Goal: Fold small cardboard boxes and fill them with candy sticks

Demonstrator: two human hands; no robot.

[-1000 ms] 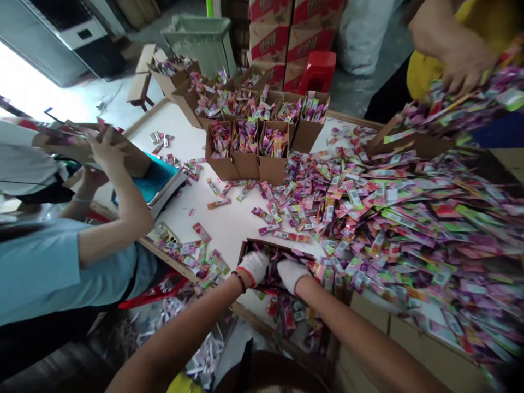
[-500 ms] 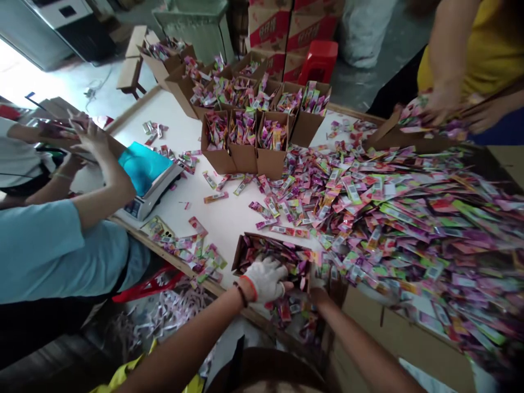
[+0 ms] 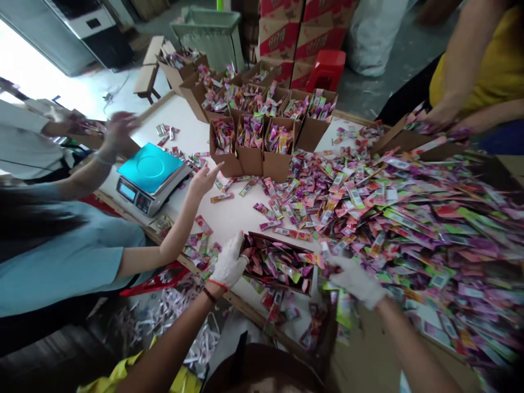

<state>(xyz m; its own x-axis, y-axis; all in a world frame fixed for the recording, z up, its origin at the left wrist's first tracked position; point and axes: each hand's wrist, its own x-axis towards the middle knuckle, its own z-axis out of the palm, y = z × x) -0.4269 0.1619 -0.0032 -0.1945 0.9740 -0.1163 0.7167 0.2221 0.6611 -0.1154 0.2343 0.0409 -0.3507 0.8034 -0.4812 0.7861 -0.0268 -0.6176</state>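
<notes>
A small brown cardboard box (image 3: pixel 282 243), open at the top, is set at the near edge of the white worktop (image 3: pixel 229 218). Its left wall is clasped by the gloved left hand (image 3: pixel 229 265). It is filled almost to the rim with slim pink, purple and green sachets (image 3: pixel 278 265), lying jumbled and crosswise. Just to its right, the fringe of a loose heap (image 3: pixel 409 218) of such sachets is covered by the gloved right hand (image 3: pixel 356 281); whether any are gripped cannot be told.
</notes>
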